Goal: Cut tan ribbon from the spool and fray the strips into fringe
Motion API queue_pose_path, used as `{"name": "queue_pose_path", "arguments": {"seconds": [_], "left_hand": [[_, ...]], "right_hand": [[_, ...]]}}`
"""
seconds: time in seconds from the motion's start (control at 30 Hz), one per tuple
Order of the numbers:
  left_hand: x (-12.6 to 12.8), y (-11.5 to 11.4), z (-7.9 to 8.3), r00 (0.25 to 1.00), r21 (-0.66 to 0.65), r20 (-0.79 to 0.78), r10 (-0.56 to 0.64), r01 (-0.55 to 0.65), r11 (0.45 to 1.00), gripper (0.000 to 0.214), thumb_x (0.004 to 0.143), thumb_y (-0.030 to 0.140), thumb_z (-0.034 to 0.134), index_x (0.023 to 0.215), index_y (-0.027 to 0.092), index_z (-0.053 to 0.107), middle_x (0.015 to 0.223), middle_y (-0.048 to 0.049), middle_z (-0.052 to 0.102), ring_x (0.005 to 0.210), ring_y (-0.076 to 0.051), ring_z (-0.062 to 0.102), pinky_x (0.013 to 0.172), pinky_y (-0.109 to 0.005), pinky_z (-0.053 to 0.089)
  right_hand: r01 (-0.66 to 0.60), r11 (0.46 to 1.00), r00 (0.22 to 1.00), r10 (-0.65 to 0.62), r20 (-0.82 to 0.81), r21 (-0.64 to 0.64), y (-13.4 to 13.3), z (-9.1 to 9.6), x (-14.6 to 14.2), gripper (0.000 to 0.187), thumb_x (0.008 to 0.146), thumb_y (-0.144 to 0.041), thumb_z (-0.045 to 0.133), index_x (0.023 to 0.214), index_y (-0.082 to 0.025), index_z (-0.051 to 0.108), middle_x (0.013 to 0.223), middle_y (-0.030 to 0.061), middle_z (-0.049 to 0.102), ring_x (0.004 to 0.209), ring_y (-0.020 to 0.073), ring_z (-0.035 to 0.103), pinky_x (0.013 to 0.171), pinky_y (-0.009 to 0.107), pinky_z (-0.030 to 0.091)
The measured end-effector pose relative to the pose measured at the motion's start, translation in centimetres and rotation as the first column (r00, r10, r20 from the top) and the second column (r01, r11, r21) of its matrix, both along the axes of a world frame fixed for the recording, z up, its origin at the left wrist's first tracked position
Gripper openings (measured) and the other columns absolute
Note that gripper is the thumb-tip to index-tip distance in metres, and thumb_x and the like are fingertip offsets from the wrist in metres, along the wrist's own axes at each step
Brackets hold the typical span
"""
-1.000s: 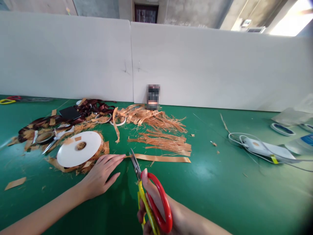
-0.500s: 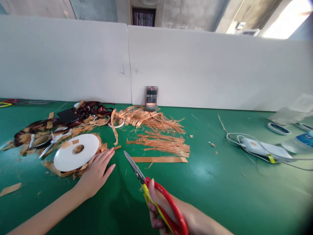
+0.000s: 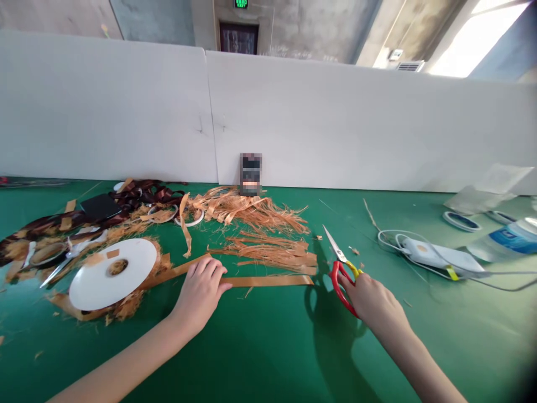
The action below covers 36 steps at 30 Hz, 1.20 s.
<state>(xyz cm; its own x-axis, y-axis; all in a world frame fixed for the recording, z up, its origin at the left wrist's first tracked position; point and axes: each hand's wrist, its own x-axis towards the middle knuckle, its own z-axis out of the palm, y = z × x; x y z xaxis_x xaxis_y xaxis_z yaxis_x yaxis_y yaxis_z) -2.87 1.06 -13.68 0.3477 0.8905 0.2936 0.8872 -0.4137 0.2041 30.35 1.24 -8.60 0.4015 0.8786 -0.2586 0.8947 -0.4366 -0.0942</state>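
My left hand rests palm down on the green table, fingers curled over the orange ribbon that runs from the white spool. A cut strip of ribbon lies flat just right of those fingers. My right hand is closed on the red and yellow handles of the scissors, whose blades point up and away, closed. The scissors are to the right of the cut strip, beside a heap of shredded orange strips.
Dark brown ribbon, small tape rings and a second pair of scissors clutter the left. A white power strip with cable, tape rolls and a plastic bottle lie at the right. A white partition closes the table's far edge.
The scissors cut the strip free from the spool's ribbon. My right hand then carried the scissors from the near middle to the right. My left hand slid right along the ribbon.
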Motion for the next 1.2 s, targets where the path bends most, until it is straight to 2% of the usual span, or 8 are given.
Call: {"name": "queue_pose_path", "arguments": {"seconds": [0.23,0.4,0.5,0.67,0.77,0.9,1.0,1.2], "left_hand": [[0.1,-0.1,-0.6,0.999,-0.056,0.052,0.013,-0.01,0.998,0.017,0.092,0.016,0.049,0.075,0.02,0.052,0.08,-0.0028,0.062,0.077,-0.022,0.06,0.068,-0.036,0.046],[0.2,-0.4,3.3,0.951,-0.136,0.304,-0.056,0.101,0.986,0.019,0.096,0.021,0.039,0.083,0.023,0.052,0.081,-0.0009,0.062,0.072,-0.017,0.062,0.066,-0.028,0.051],[1.0,-0.1,6.8,0.88,-0.086,0.46,-0.118,0.176,0.981,0.019,0.095,0.026,0.043,0.084,0.024,0.059,0.083,-0.0013,0.064,0.077,-0.018,0.065,0.068,-0.028,0.052],[3.3,0.6,12.6,0.725,-0.069,0.683,-0.094,0.192,0.979,0.007,0.087,0.029,0.059,0.091,0.028,0.065,0.085,0.0004,0.071,0.078,-0.018,0.07,0.068,-0.028,0.057],[4.5,1.2,14.8,0.558,-0.141,0.828,-0.044,0.285,0.948,0.014,0.084,0.027,0.062,0.098,0.03,0.064,0.078,0.0037,0.071,0.071,-0.015,0.071,0.062,-0.023,0.059],[5.0,2.7,15.9,0.379,-0.188,0.924,0.051,0.336,0.923,0.02,0.08,0.027,0.065,0.1,0.026,0.06,0.076,0.0024,0.07,0.058,-0.014,0.069,0.052,-0.025,0.06],[4.6,3.9,15.9,0.353,-0.195,0.932,0.079,0.307,0.931,0.027,0.077,0.027,0.07,0.102,0.024,0.06,0.079,0.0004,0.071,0.069,-0.017,0.071,0.057,-0.027,0.061],[3.6,5.3,15.6,0.416,-0.209,0.905,0.087,0.257,0.943,0.017,0.077,0.033,0.071,0.092,0.025,0.069,0.071,0.002,0.071,0.065,-0.013,0.069,0.058,-0.021,0.06]], "right_hand": [[0.097,0.995,0.994,-0.096,0.053,-0.02,0.5,-0.7,0.8,0.042,0.091,-0.048,0.041,0.091,-0.012,0.062,0.089,0.0231,0.071,0.086,0.0348,0.07,0.069,0.039,0.05],[-0.022,0.997,0.995,0.015,0.094,0.075,-0.1,1.7,-1.1,0.037,0.093,-0.036,0.041,0.1,-0.004,0.058,0.098,0.0295,0.066,0.102,0.0414,0.062,0.088,0.048,0.041],[-0.214,0.968,0.975,0.219,-0.025,0.13,-0.4,4.5,-3.8,0.031,0.09,-0.045,0.05,0.096,-0.017,0.061,0.109,0.0148,0.067,0.11,0.0327,0.057,0.096,0.04,0.039],[-0.331,0.896,0.57,0.439,-0.694,0.295,-0.5,10.0,-9.5,0.054,0.08,-0.061,0.058,0.122,-0.026,0.056,0.128,0.0086,0.058,0.115,0.0278,0.053,0.094,0.04,0.042],[-0.386,0.858,0.326,0.471,-0.82,0.34,0.3,11.9,-11.5,0.041,0.089,-0.055,0.05,0.114,-0.023,0.059,0.109,0.0059,0.065,0.095,0.0195,0.06,0.083,0.034,0.047],[-0.344,0.852,0.164,0.467,-0.869,0.394,2.1,12.6,-12.1,0.029,0.093,-0.045,0.048,0.094,-0.018,0.058,0.078,0.0004,0.062,0.073,0.0112,0.056,0.069,0.025,0.046],[-0.296,0.878,0.114,0.422,-0.899,0.375,3.0,12.7,-12.0,0.03,0.095,-0.043,0.045,0.087,-0.016,0.057,0.066,-0.0011,0.063,0.062,0.0084,0.056,0.061,0.022,0.045],[-0.236,0.914,0.25,0.385,-0.889,0.329,3.4,12.0,-12.1,0.028,0.091,-0.04,0.051,0.077,-0.018,0.061,0.069,0.0012,0.07,0.064,0.0114,0.064,0.062,0.023,0.049]]}}
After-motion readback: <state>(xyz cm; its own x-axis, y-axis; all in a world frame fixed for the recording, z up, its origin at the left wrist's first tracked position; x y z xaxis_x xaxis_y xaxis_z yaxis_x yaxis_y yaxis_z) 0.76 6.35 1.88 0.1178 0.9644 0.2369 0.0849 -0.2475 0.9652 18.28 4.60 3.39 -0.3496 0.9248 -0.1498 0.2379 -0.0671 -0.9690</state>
